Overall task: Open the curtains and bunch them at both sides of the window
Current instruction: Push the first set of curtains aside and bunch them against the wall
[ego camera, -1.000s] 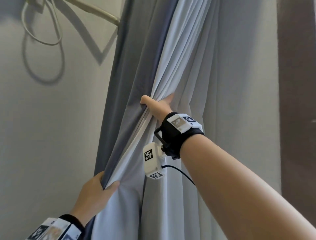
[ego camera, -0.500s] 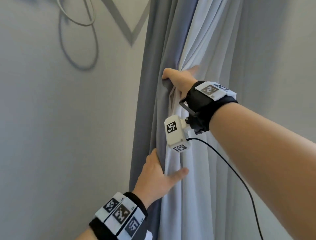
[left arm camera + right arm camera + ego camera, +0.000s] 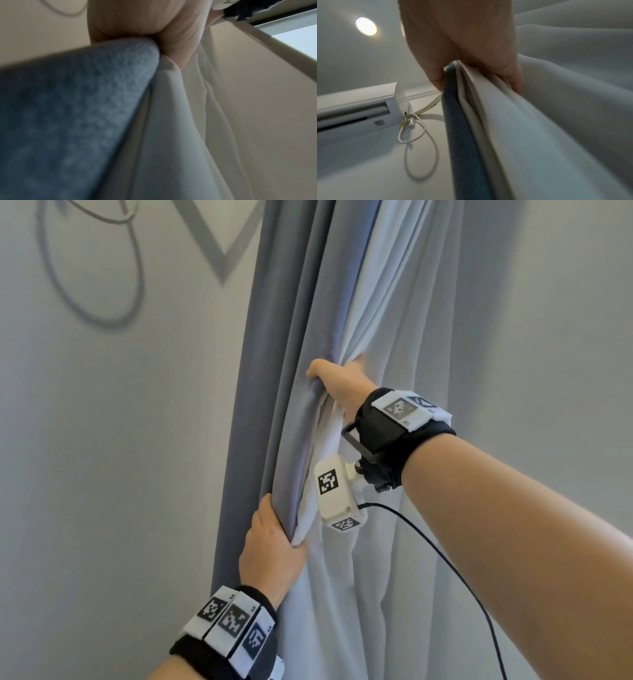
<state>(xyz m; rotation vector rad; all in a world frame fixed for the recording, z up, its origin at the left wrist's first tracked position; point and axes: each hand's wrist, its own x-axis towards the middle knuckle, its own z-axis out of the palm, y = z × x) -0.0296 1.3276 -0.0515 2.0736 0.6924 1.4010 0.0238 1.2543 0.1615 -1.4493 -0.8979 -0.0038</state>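
Observation:
A blue-grey curtain (image 3: pixel 274 371) with a pale lining (image 3: pixel 394 337) hangs bunched in folds beside the wall. My right hand (image 3: pixel 334 378) grips the gathered folds from the right at mid-height, fingers wrapped behind the cloth. Lower down, my left hand (image 3: pixel 274 539) holds the same bundle, thumb across the pale lining. In the right wrist view the fingers (image 3: pixel 471 60) pinch the blue edge (image 3: pixel 462 135) and white layers together. The left wrist view shows the blue fabric (image 3: pixel 77 108) pressed against the palm (image 3: pixel 137 20).
A bare pale wall (image 3: pixel 102 474) lies left of the curtain, with a looped white cable (image 3: pixel 412 129) and an air conditioner unit (image 3: pixel 356 108) higher up. A ceiling light (image 3: pixel 366 26) glows overhead. A window frame corner (image 3: pixel 283 24) shows at the upper right.
Both hands have drawn the curtain bundle tighter. My left hand slid up the folds closer to the right hand, and its thumb now wraps onto the lining.

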